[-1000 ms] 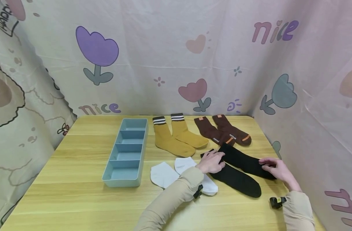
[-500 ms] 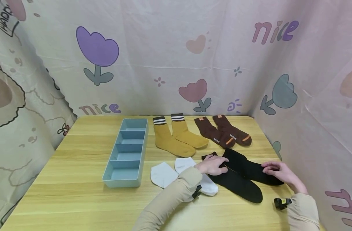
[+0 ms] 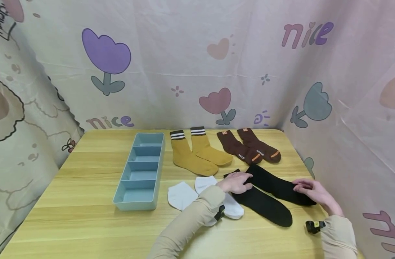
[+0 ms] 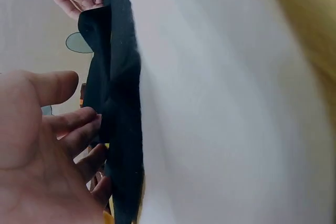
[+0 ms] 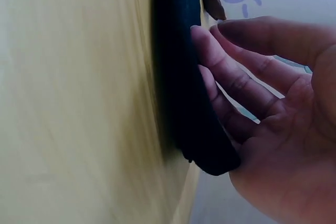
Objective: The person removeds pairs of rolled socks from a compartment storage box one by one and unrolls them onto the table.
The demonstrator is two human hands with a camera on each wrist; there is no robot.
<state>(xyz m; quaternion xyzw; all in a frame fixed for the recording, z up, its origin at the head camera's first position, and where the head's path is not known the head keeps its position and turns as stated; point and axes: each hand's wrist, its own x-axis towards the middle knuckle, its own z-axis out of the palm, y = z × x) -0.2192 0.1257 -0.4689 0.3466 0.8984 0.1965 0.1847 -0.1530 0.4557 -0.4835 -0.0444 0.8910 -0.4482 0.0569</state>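
Observation:
Two black socks lie side by side on the wooden table point(image 3: 87, 216) at the front right. My left hand point(image 3: 237, 181) rests on their cuff ends, fingers fairly straight against the fabric. The left wrist view shows those fingers point(image 4: 79, 129) touching the edge of a black sock point(image 4: 121, 103). My right hand point(image 3: 309, 191) lies on the toe of the farther black sock point(image 3: 275, 185). In the right wrist view its fingers point(image 5: 226, 77) press on the black sock point(image 5: 178, 77), with the thumb held apart. The nearer black sock point(image 3: 265, 207) lies flat beside it.
A blue tray point(image 3: 134, 205) with several compartments stands left of centre. A pair of white socks point(image 3: 181, 194) lies under my left forearm. Mustard striped socks point(image 3: 192, 158) and brown socks point(image 3: 249, 147) lie at the back. Printed cloth walls close in the table.
The farther black sock slid a little toward me and to the right under both hands. My right hand moved with its toe end; the left stayed on the cuffs.

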